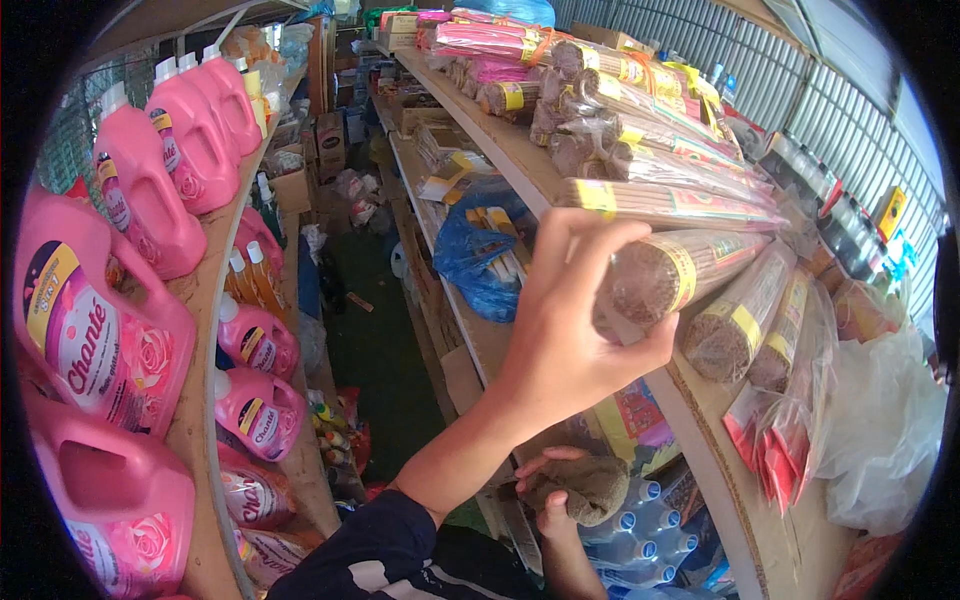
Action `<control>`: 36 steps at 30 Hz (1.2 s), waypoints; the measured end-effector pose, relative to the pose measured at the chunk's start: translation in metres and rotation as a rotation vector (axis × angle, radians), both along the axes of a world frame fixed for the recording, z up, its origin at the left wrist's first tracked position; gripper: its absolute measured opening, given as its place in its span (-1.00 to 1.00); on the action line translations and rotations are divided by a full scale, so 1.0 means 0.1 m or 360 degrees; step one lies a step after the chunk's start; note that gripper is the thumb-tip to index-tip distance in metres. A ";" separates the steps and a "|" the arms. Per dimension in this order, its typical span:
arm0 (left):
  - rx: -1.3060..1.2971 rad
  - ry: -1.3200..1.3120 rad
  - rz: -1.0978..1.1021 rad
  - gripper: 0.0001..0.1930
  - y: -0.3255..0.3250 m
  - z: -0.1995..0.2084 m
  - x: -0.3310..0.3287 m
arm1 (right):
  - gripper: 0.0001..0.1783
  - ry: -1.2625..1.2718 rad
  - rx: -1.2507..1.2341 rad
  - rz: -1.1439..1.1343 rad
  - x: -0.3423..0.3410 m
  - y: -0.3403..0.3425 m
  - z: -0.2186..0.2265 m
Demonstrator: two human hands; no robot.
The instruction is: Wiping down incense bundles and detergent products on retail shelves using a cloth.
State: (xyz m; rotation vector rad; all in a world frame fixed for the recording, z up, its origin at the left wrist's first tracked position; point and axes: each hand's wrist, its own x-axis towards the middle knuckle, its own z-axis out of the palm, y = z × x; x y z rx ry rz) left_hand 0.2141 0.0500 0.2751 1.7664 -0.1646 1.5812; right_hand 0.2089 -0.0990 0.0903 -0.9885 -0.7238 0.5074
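Note:
My left hand [565,340] reaches across to the right-hand shelf. Its thumb and fingers are closed around the near end of a plastic-wrapped bundle of incense sticks [705,262] with a yellow band. The bundle lies on the shelf board, its end toward me. Lower down, my right hand [553,508] grips a folded grey-brown cloth [590,490] between thumb and fingers. More wrapped incense bundles [742,318] lie beside the held one, and others are stacked behind it.
Pink detergent jugs [120,330] line the shelf on my left, with smaller pink bottles [262,415] below. Under the right shelf stand blue-capped water bottles [640,540]. A blue plastic bag [478,250] sits on a lower shelf. A narrow aisle [375,330] runs between.

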 end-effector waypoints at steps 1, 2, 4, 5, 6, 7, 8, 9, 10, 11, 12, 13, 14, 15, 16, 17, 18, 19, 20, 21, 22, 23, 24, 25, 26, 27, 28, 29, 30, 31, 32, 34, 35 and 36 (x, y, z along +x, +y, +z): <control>-0.0086 -0.0021 -0.0129 -0.46 0.00 -0.02 -0.03 | -0.20 0.0007 0.0003 0.0003 -0.01 0.02 0.01; -0.0114 0.0017 -0.0216 -0.48 0.03 0.00 -0.05 | -0.21 0.0003 0.0028 0.0036 -0.01 0.04 0.01; 0.0026 0.0003 -0.0301 -0.47 0.19 -0.02 0.00 | -0.22 0.0007 0.0045 0.0064 -0.03 0.05 -0.01; 0.0204 0.0009 -0.0265 -0.46 0.29 -0.02 0.03 | -0.22 0.0016 0.0041 0.0104 -0.04 0.05 -0.03; 0.0203 0.0012 -0.0265 -0.46 0.36 -0.04 0.09 | -0.23 0.0024 0.0036 0.0146 -0.05 0.05 -0.05; 0.0274 0.0029 -0.0394 -0.43 0.42 -0.05 0.12 | -0.23 0.0025 0.0038 0.0153 -0.07 0.04 -0.05; 0.0346 0.0045 -0.0524 -0.41 0.44 -0.06 0.13 | -0.23 0.0015 0.0046 0.0171 -0.09 0.04 -0.05; 0.0346 0.0044 -0.0532 -0.41 0.41 -0.06 0.13 | -0.23 0.0005 0.0052 0.0175 -0.10 0.03 -0.06; 0.0291 0.0007 -0.0487 -0.39 0.36 -0.07 0.13 | -0.23 0.0005 0.0052 0.0165 -0.10 0.02 -0.07; 0.0237 -0.0031 -0.0442 -0.37 0.31 -0.08 0.14 | -0.24 -0.0014 0.0042 0.0161 -0.09 0.01 -0.08; 0.0235 -0.0030 -0.0454 -0.37 0.26 -0.10 0.16 | -0.25 -0.0030 0.0030 0.0155 -0.10 -0.01 -0.09; 0.0204 -0.0148 -0.0304 -0.36 0.20 -0.11 0.19 | -0.25 -0.0028 0.0029 0.0143 -0.10 -0.02 -0.09; 0.0171 -0.0265 -0.0154 -0.35 0.14 -0.13 0.22 | -0.25 -0.0022 0.0033 0.0127 -0.10 -0.02 -0.09; 0.0173 -0.0267 -0.0158 -0.35 0.09 -0.15 0.22 | -0.25 -0.0019 0.0039 0.0120 -0.10 -0.02 -0.08; 0.0177 -0.0276 0.0314 -0.32 0.05 -0.17 0.22 | -0.25 -0.0021 0.0041 0.0118 -0.11 -0.02 -0.07; 0.0178 -0.0282 0.0787 -0.30 0.02 -0.19 0.22 | -0.25 -0.0017 0.0037 0.0110 -0.11 -0.02 -0.06; 0.0141 -0.0283 0.0758 -0.22 0.03 -0.19 0.26 | -0.25 -0.0015 0.0034 0.0096 -0.10 -0.02 -0.06; 0.0142 -0.0287 0.0751 -0.22 0.03 -0.19 0.31 | -0.25 -0.0019 0.0036 0.0089 -0.10 -0.02 -0.07; 0.0095 -0.0304 0.0620 -0.20 0.03 -0.20 0.35 | -0.25 -0.0012 0.0017 0.0080 -0.10 -0.03 -0.10; 0.0047 -0.0315 0.0487 -0.18 0.02 -0.20 0.38 | -0.25 0.0001 -0.0004 0.0069 -0.11 -0.04 -0.12; 0.0101 -0.0281 0.0465 -0.17 -0.03 -0.20 0.38 | -0.25 0.0004 -0.0004 0.0059 -0.10 -0.03 -0.13; 0.0100 -0.0278 0.0456 -0.17 -0.05 -0.19 0.43 | -0.25 0.0023 0.0013 0.0054 -0.09 -0.02 -0.13; 0.0069 -0.0295 0.0011 -0.18 -0.07 -0.15 0.47 | -0.25 0.0044 0.0031 0.0059 -0.09 -0.01 -0.13; 0.0037 -0.0309 -0.0434 -0.20 -0.07 -0.11 0.48 | -0.25 0.0049 0.0032 0.0061 -0.10 0.00 -0.11; 0.0100 -0.0280 -0.0435 -0.29 -0.05 -0.09 0.46 | -0.25 0.0034 0.0033 0.0061 -0.11 0.01 -0.09; 0.0099 -0.0279 -0.0439 -0.29 -0.01 -0.08 0.46 | -0.25 0.0017 0.0033 0.0055 -0.11 0.01 -0.08; 0.0228 -0.0171 -0.0257 -0.32 0.02 -0.07 0.45 | -0.25 0.0018 0.0032 0.0053 -0.11 0.01 -0.08; 0.0356 -0.0064 -0.0074 -0.35 0.04 -0.06 0.44 | -0.25 0.0016 0.0029 0.0041 -0.12 0.01 -0.09; 0.0319 -0.0154 0.0169 -0.41 0.00 -0.06 0.40 | -0.25 0.0015 0.0026 0.0020 -0.12 0.01 -0.10; 0.0318 -0.0154 0.0159 -0.41 -0.03 -0.12 0.36 | -0.25 0.0017 0.0026 0.0010 -0.12 0.01 -0.09; 0.0204 -0.0014 0.0316 -0.41 -0.06 -0.18 0.31 | -0.25 0.0020 0.0023 -0.0002 -0.11 0.01 -0.07; 0.0090 0.0132 0.0483 -0.41 -0.08 -0.20 0.25 | -0.25 0.0029 0.0020 -0.0001 -0.13 0.02 -0.06; 0.0049 0.0059 0.0392 -0.42 -0.07 -0.19 0.24 | -0.26 0.0029 0.0038 0.0004 -0.14 0.02 -0.07; 0.0007 -0.0017 0.0305 -0.43 -0.06 -0.18 0.24 | -0.26 0.0026 0.0055 0.0015 -0.14 0.01 -0.08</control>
